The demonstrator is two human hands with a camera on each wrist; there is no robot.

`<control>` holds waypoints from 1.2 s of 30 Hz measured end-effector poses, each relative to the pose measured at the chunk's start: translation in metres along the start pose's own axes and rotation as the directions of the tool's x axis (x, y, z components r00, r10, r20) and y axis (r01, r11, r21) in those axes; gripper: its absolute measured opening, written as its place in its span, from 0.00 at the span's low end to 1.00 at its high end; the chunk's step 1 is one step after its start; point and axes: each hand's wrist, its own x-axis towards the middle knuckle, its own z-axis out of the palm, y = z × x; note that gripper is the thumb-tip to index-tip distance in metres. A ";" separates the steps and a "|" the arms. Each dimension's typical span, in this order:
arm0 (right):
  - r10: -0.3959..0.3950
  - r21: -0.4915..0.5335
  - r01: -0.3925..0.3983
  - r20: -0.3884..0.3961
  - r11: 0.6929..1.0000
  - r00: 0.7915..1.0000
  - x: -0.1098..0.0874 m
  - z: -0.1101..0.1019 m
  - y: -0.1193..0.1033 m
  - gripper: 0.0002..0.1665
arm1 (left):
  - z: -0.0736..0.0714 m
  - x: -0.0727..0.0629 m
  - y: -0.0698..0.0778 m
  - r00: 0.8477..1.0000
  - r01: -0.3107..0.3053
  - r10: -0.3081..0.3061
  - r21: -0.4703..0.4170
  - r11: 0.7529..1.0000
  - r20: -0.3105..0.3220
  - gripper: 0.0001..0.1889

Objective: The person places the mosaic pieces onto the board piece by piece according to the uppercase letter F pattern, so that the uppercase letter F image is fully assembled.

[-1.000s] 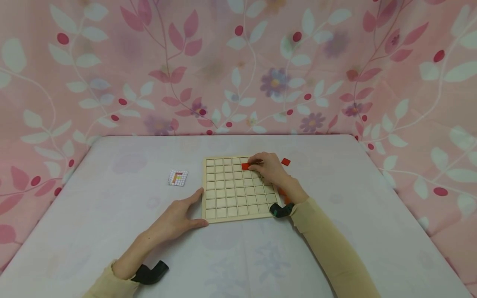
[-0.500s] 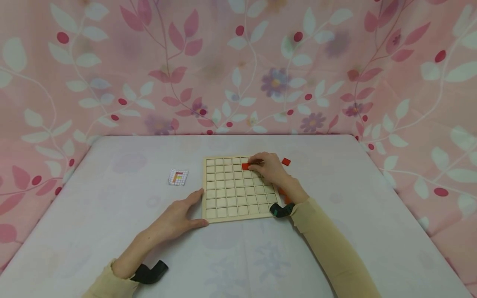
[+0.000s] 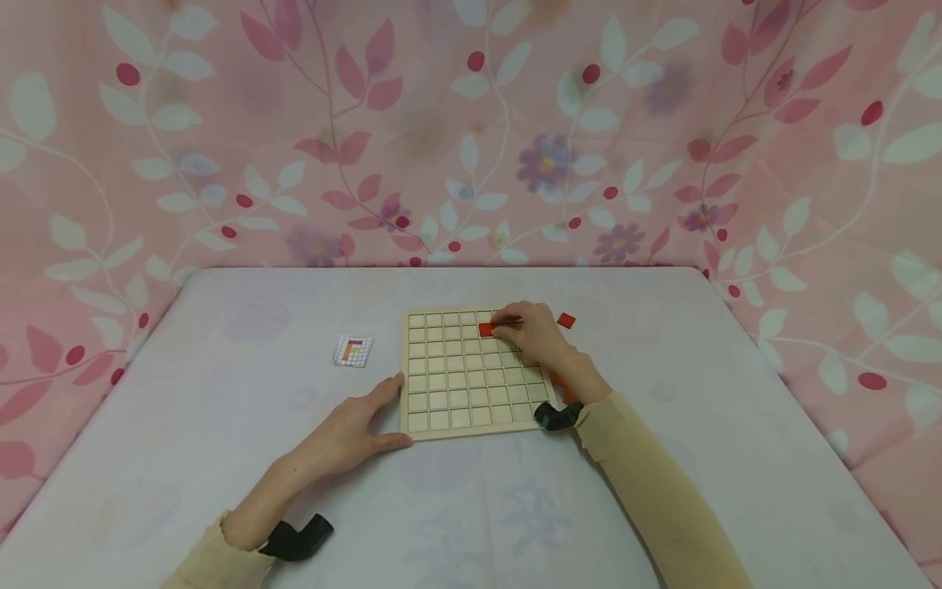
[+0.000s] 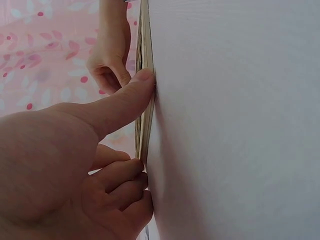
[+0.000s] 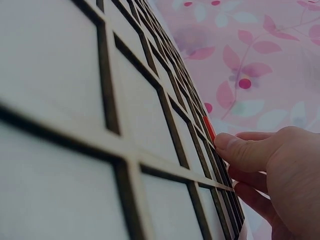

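A pale wooden grid board [image 3: 456, 380] lies flat in the middle of the table in the head view. My right hand [image 3: 533, 335] is over its far right part, with thumb and fingers pinching a red square tile [image 3: 486, 330] at a cell. In the right wrist view, the thumb tip meets the edge of this red tile [image 5: 209, 129]; the fingers curl beside it. My left hand [image 3: 346, 433] spreads along the board's left side, index fingertip at that edge and thumb at the near left corner. Seen from the left wrist, the thumb [image 4: 125, 102] rests against the board's side [image 4: 146, 115].
Left of the board lies a small pattern card [image 3: 353, 351] with a printed coloured grid. Another red tile [image 3: 566, 321] sits off the board's far right corner. Orange tiles [image 3: 569, 396] show partly beside the right wrist. A floral pink cloth [image 3: 441, 147] rises behind the table.
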 end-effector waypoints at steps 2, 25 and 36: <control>-0.004 0.000 0.004 -0.005 1.000 1.000 0.000 0.000 0.000 0.12 | 0.000 0.000 0.000 1.000 -0.002 0.002 -0.004 1.000 0.001 0.50; 0.171 0.019 -0.170 -0.070 0.985 0.983 -0.026 -0.067 0.029 0.17 | 0.004 -0.001 -0.002 0.997 -0.074 0.074 -0.028 0.997 0.014 0.47; 0.258 -0.002 -0.261 -0.143 0.965 0.956 -0.045 -0.087 0.056 0.20 | 0.004 0.000 -0.003 0.997 -0.071 0.072 -0.034 0.997 0.018 0.47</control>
